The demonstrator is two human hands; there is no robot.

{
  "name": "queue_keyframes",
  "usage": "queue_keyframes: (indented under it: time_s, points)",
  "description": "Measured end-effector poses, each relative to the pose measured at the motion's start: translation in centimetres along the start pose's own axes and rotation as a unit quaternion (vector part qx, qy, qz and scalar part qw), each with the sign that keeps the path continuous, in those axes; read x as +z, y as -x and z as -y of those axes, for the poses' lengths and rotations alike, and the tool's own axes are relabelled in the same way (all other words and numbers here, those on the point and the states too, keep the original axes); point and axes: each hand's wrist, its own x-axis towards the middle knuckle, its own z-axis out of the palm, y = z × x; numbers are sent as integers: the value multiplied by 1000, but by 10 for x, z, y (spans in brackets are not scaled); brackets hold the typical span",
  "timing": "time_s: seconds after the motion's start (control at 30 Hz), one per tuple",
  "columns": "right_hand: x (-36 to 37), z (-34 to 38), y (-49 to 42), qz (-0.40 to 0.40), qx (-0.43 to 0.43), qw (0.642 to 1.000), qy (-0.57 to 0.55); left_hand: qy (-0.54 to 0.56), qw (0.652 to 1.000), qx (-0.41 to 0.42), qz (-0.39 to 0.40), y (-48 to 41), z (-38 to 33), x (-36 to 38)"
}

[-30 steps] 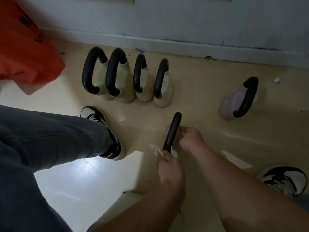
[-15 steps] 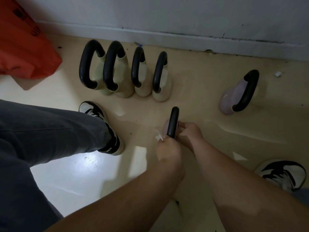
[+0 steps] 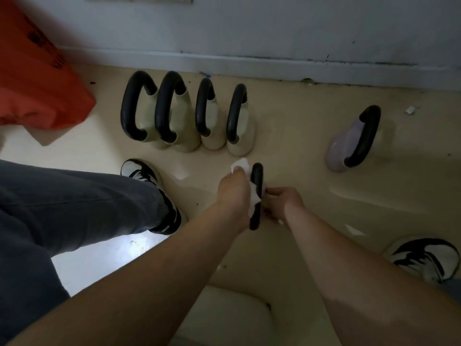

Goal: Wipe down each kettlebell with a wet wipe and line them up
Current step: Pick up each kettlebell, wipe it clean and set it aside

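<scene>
**Two hands wiping a kettlebell handle on a cream floor**

The view looks down from above, past the person's own bare forearms. In the middle, the held kettlebell sits on the floor with its black handle edge-on to the camera. Its body is almost wholly hidden under the hands.

The left hand is curled round a white wet wipe and presses it against the left side of the handle. A tuft of wipe sticks out above the knuckles. The right hand comes in from the other side, fingers curled low against the handle and holding it (the fingertips are hidden behind the handle).

Beyond the hands, nearer the grey skirting board, four cream kettlebells stand upright in a close row, their black handles all facing the same way. Well apart to the right, a lilac kettlebell stands alone.

An orange bag fills the upper left corner. A grey trouser leg crosses the left side and ends in a black-and-white shoe just left of the hands, below the row's left end. A second shoe shows at the right edge. A small white scrap lies near the wall at far right. A pale rounded shape sits at the bottom between the forearms, and I cannot tell what it is.
</scene>
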Motion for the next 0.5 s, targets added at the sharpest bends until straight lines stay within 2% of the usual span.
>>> queue_keyframes:
  time_s: [0.07, 0.13, 0.17, 0.23, 0.3, 0.37, 0.43, 0.47, 0.5]
  points:
    - [3, -5, -5, -2, 14, 1000, -2, -129, 990, 43, -22, -12, 5, -13]
    - [2, -7, -7, 3, 14, 1000, 13, -264, 959, 85, -62, -21, 23, -28]
    - [3, -8, -8, 4, 12, 1000, 14, -287, 950, 91, -80, -24, 33, -36]
    - [3, -8, -8, -4, 9, 1000, 14, -263, 960, 56, -82, -27, 52, -44]
    - [3, -5, -9, -6, 20, 1000, 1, -208, 977, 2, -38, -18, 57, -34]
    - [3, 3, -5, 10, 66, 997, -34, -146, 989, -1, -23, -3, 44, -12]
    - [-2, 6, -1, 35, 105, 991, -79, -145, 987, 49, -53, 3, 24, 2]
    - [-4, 6, 0, 42, 108, 988, -106, -182, 975, 113, -55, 4, 13, 5]
    - [-6, 4, 0, 48, 110, 985, -127, -241, 949, 199, -42, 4, 3, 7]
